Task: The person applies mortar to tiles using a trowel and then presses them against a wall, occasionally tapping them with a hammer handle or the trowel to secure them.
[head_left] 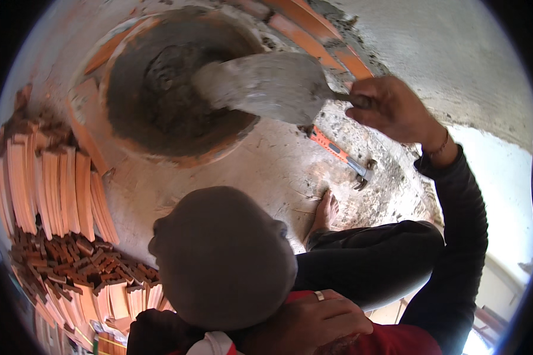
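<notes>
My right hand (391, 109) is closed around the handle of a trowel (272, 83). Its broad grey blade, smeared by motion, reaches left over a round basin (124, 142). Dark wet mortar (175, 89) lies in a heap inside the basin, partly behind the blade tip. Low in the picture, my left hand (323, 322), with a ring on one finger, lies across red cloth and holds nothing I can see. Below the trowel, a claw hammer (337, 148) with an orange and grey handle lies on the floor.
Stacked terracotta tiles (47, 183) stand at the left, with more ribbed pieces (95, 278) below them. Brick courses (305, 38) with mortar run along the grey wall at the top. A bare foot (326, 210) rests near the hammer. A rounded grey shape (225, 254) covers the lower middle.
</notes>
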Tool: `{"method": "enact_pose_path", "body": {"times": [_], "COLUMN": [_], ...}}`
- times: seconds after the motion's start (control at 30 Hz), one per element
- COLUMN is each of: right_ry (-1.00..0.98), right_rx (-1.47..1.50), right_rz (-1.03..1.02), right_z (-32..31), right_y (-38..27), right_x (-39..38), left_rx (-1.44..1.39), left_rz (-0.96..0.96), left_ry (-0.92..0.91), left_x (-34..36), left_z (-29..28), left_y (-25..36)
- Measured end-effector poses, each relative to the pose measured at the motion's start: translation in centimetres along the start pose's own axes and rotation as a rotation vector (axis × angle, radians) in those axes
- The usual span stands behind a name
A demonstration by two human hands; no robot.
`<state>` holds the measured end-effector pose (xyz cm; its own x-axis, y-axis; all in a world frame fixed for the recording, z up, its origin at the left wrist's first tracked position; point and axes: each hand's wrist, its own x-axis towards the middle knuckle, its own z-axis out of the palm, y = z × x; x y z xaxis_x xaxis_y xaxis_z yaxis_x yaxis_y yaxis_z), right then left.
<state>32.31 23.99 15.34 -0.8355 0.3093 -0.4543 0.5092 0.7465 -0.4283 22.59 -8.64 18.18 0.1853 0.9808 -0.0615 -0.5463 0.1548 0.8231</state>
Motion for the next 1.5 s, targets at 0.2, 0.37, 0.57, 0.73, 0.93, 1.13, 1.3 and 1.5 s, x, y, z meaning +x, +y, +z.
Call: {"method": "enact_pose_path", "body": {"times": [0.2,0.37,0.57,0.73,0.93,1.13,1.3,1.5], "right_ry": [0.204,0.094,-0.175,0.065,0.208,0.320,0.494,0.501], "right_rx": [-0.052,0.089,0.529,0.307,0.123,0.093,0.040,0.009], "right_rz": [0.342,0.503,0.534,0.626,0.450,0.493,0.543,0.455], "right_z": [4.6,6.2,6.1,7.6,9.9,11.5,15.1,13.9], "right_y": [7.8,10.2,15.4,22.1,23.0,22.9,20.7,16.6], "right_x": [-12.1,-15.9,-15.0,-12.5,-12.6,-12.6,-14.0,-13.1], "left_rx": [0.205,0.316,0.423,0.482,0.488,0.456,0.444,0.451], "left_rz": [0.014,0.010,-0.015,-0.010,-0.002,-0.021,-0.003,-0.009], "left_ry": [-0.042,-0.046,-0.036,0.000,0.024,0.008,0.046,0.071], "left_x": [2.7,4.7,6.6,7.2,7.5,7.6,7.1,6.7], "left_z": [0.9,2.1,4.1,5.1,5.5,4.8,4.5,4.1], "left_y": [0.1,-1.0,-1.4,-2.4,-2.9,-2.1,-1.8,-1.4]}}
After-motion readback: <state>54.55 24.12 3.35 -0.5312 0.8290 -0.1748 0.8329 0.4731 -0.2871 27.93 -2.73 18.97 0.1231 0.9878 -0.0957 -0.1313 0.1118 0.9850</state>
